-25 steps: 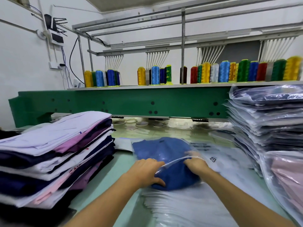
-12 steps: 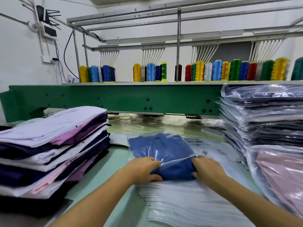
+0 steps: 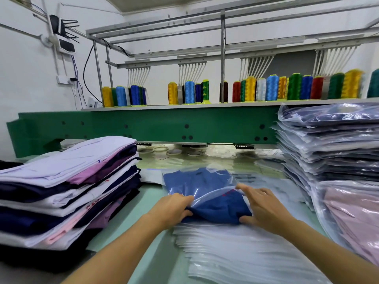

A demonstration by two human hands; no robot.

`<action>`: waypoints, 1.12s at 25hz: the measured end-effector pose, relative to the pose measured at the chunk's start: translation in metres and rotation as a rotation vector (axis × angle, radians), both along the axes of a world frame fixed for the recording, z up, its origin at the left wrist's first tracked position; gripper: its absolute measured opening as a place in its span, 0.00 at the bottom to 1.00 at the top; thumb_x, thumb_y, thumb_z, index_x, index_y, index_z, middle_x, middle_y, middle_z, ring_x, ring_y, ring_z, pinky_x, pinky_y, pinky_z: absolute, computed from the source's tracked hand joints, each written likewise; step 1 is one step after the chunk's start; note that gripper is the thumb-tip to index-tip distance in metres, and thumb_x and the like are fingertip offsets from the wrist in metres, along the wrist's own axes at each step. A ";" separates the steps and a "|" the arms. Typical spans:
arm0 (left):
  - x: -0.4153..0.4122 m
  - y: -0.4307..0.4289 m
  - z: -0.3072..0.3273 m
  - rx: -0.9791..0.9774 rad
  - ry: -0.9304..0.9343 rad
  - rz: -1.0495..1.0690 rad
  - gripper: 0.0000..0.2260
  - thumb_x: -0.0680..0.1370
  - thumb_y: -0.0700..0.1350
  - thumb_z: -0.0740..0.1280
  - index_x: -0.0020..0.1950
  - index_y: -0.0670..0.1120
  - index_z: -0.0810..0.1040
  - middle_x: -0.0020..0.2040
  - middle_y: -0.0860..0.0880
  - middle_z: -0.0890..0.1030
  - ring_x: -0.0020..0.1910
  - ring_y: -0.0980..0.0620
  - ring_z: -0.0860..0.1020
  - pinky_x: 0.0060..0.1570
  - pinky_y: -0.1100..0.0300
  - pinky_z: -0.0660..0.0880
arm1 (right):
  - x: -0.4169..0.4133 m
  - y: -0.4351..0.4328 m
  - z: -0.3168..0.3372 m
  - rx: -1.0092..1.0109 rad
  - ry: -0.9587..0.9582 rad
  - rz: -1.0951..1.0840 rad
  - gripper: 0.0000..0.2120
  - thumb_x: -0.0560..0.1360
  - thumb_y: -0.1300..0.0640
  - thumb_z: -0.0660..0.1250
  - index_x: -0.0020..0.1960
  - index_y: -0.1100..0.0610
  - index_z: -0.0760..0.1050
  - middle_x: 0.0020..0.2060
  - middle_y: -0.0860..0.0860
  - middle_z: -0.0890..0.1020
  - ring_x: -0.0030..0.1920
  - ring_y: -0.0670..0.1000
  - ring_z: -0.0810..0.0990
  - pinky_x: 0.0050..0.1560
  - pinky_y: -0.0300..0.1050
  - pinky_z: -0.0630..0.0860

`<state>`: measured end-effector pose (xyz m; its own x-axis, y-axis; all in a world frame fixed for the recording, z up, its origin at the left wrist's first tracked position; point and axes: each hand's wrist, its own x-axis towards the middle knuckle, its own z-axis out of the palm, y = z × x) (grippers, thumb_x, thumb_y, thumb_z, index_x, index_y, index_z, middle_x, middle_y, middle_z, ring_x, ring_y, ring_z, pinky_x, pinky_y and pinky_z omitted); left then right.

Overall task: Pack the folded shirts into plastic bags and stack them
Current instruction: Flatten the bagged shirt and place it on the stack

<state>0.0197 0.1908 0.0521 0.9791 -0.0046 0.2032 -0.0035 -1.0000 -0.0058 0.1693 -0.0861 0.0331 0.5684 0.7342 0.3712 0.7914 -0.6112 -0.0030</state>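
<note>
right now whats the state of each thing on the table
blue shirt, far part in the bag, near end out
plastic bag, mouth open over the shirt
left hand, grips the shirt's near edge
right hand, holds the shirt's near corner
folded shirts, stacked, unbagged
bagged shirts, stacked
empty bags, flat under the shirt

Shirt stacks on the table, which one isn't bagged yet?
The stack on the left: its folded white, navy and purple shirts lie bare. The tall stack on the right and the pink pile before it are wrapped in clear plastic.
</note>
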 end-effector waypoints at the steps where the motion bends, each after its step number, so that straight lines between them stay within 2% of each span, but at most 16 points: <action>1: 0.000 0.002 0.000 0.008 0.001 0.011 0.10 0.82 0.52 0.64 0.50 0.47 0.68 0.50 0.45 0.78 0.50 0.41 0.75 0.48 0.46 0.74 | 0.002 0.000 -0.001 0.002 -0.035 0.021 0.45 0.68 0.32 0.69 0.76 0.37 0.45 0.63 0.43 0.78 0.59 0.49 0.78 0.67 0.43 0.64; 3: -0.001 0.006 -0.002 0.027 0.000 0.032 0.10 0.82 0.52 0.63 0.52 0.46 0.69 0.51 0.45 0.78 0.50 0.40 0.76 0.48 0.46 0.74 | 0.007 0.000 -0.005 -0.041 -0.145 0.099 0.43 0.70 0.33 0.64 0.79 0.39 0.49 0.66 0.42 0.76 0.63 0.47 0.76 0.68 0.45 0.66; 5: 0.000 0.010 -0.003 0.053 0.003 0.042 0.10 0.82 0.51 0.63 0.52 0.46 0.68 0.51 0.45 0.77 0.49 0.40 0.76 0.48 0.45 0.74 | 0.010 0.000 -0.007 -0.097 -0.283 0.169 0.37 0.70 0.38 0.64 0.77 0.42 0.62 0.67 0.42 0.76 0.65 0.46 0.75 0.67 0.48 0.70; 7: 0.000 0.012 -0.003 0.075 0.007 0.041 0.09 0.82 0.51 0.64 0.51 0.46 0.67 0.51 0.46 0.77 0.49 0.40 0.76 0.47 0.46 0.74 | 0.014 0.002 -0.006 -0.086 -0.368 0.206 0.25 0.69 0.44 0.70 0.65 0.48 0.77 0.56 0.43 0.82 0.56 0.47 0.81 0.58 0.46 0.77; 8: 0.001 0.012 -0.004 0.084 0.010 0.037 0.09 0.82 0.50 0.64 0.51 0.46 0.68 0.52 0.46 0.77 0.49 0.40 0.76 0.47 0.46 0.74 | 0.016 0.004 -0.005 -0.076 -0.390 0.213 0.16 0.69 0.48 0.73 0.56 0.49 0.80 0.48 0.44 0.83 0.48 0.48 0.82 0.52 0.45 0.78; 9: 0.002 0.012 -0.004 0.093 0.012 0.034 0.09 0.82 0.50 0.64 0.52 0.46 0.67 0.52 0.47 0.77 0.50 0.41 0.76 0.47 0.46 0.74 | 0.016 0.007 -0.004 -0.080 -0.373 0.202 0.09 0.70 0.52 0.75 0.49 0.50 0.80 0.43 0.45 0.83 0.43 0.50 0.82 0.47 0.45 0.78; 10: 0.002 0.012 -0.004 0.102 0.013 0.034 0.09 0.81 0.49 0.65 0.51 0.47 0.67 0.53 0.47 0.76 0.50 0.41 0.76 0.47 0.47 0.74 | 0.017 0.010 -0.002 -0.093 -0.316 0.170 0.05 0.72 0.54 0.73 0.46 0.52 0.79 0.41 0.47 0.83 0.41 0.52 0.81 0.45 0.45 0.76; 12: 0.002 0.011 -0.006 0.140 0.010 0.038 0.09 0.81 0.45 0.65 0.50 0.47 0.64 0.52 0.47 0.75 0.48 0.40 0.76 0.44 0.47 0.72 | 0.019 0.013 -0.001 -0.113 -0.205 0.082 0.01 0.78 0.57 0.66 0.48 0.53 0.75 0.43 0.49 0.82 0.41 0.56 0.78 0.43 0.47 0.72; 14: 0.001 0.011 -0.006 0.212 -0.025 0.048 0.09 0.79 0.37 0.63 0.52 0.47 0.65 0.51 0.46 0.73 0.46 0.39 0.75 0.41 0.46 0.71 | 0.020 0.011 -0.001 -0.070 -0.152 0.045 0.07 0.76 0.62 0.65 0.45 0.52 0.70 0.39 0.49 0.80 0.37 0.56 0.74 0.37 0.47 0.68; 17: 0.000 0.017 -0.002 0.278 -0.066 0.059 0.14 0.73 0.30 0.59 0.53 0.46 0.68 0.50 0.47 0.73 0.45 0.39 0.75 0.37 0.48 0.66 | 0.017 0.008 0.006 0.083 -0.197 0.090 0.20 0.63 0.72 0.68 0.36 0.50 0.63 0.29 0.48 0.70 0.29 0.55 0.64 0.29 0.47 0.59; 19: -0.004 0.022 0.000 0.279 -0.021 0.034 0.13 0.73 0.31 0.58 0.49 0.49 0.66 0.48 0.48 0.73 0.44 0.41 0.73 0.37 0.51 0.62 | 0.011 0.007 0.011 0.044 -0.203 0.055 0.18 0.63 0.71 0.66 0.36 0.51 0.62 0.29 0.48 0.70 0.30 0.56 0.64 0.30 0.48 0.58; 21: -0.009 0.028 -0.005 0.190 0.080 -0.023 0.11 0.73 0.34 0.59 0.44 0.50 0.64 0.44 0.49 0.71 0.43 0.44 0.70 0.38 0.53 0.63 | 0.007 0.003 0.003 -0.093 -0.168 0.023 0.14 0.67 0.69 0.60 0.40 0.51 0.63 0.35 0.47 0.71 0.34 0.54 0.66 0.33 0.48 0.58; 23: -0.016 0.034 -0.014 -0.009 0.162 -0.058 0.09 0.74 0.37 0.61 0.41 0.50 0.64 0.40 0.52 0.71 0.40 0.48 0.69 0.38 0.55 0.63 | 0.003 -0.004 -0.010 -0.174 -0.058 0.087 0.12 0.66 0.67 0.56 0.42 0.52 0.62 0.38 0.46 0.70 0.37 0.52 0.66 0.34 0.47 0.59; 25: -0.025 0.040 -0.015 -0.250 0.243 -0.040 0.09 0.74 0.40 0.65 0.41 0.52 0.66 0.38 0.54 0.72 0.37 0.53 0.68 0.38 0.58 0.65 | -0.005 -0.012 -0.015 -0.146 0.128 0.135 0.12 0.64 0.64 0.54 0.44 0.51 0.63 0.40 0.46 0.72 0.39 0.49 0.67 0.36 0.44 0.64; 28: -0.038 0.046 -0.006 -0.564 0.431 -0.005 0.11 0.72 0.39 0.72 0.44 0.52 0.73 0.37 0.55 0.73 0.37 0.53 0.71 0.38 0.60 0.69 | -0.012 -0.018 -0.006 -0.154 0.479 0.171 0.13 0.64 0.62 0.58 0.45 0.49 0.71 0.35 0.47 0.72 0.37 0.47 0.69 0.39 0.45 0.68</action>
<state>-0.0179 0.2365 0.0459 0.9731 -0.0180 -0.2298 0.1062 -0.8499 0.5161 0.1572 -0.1045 0.0276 0.5151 0.8569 -0.0203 0.8120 -0.4954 -0.3087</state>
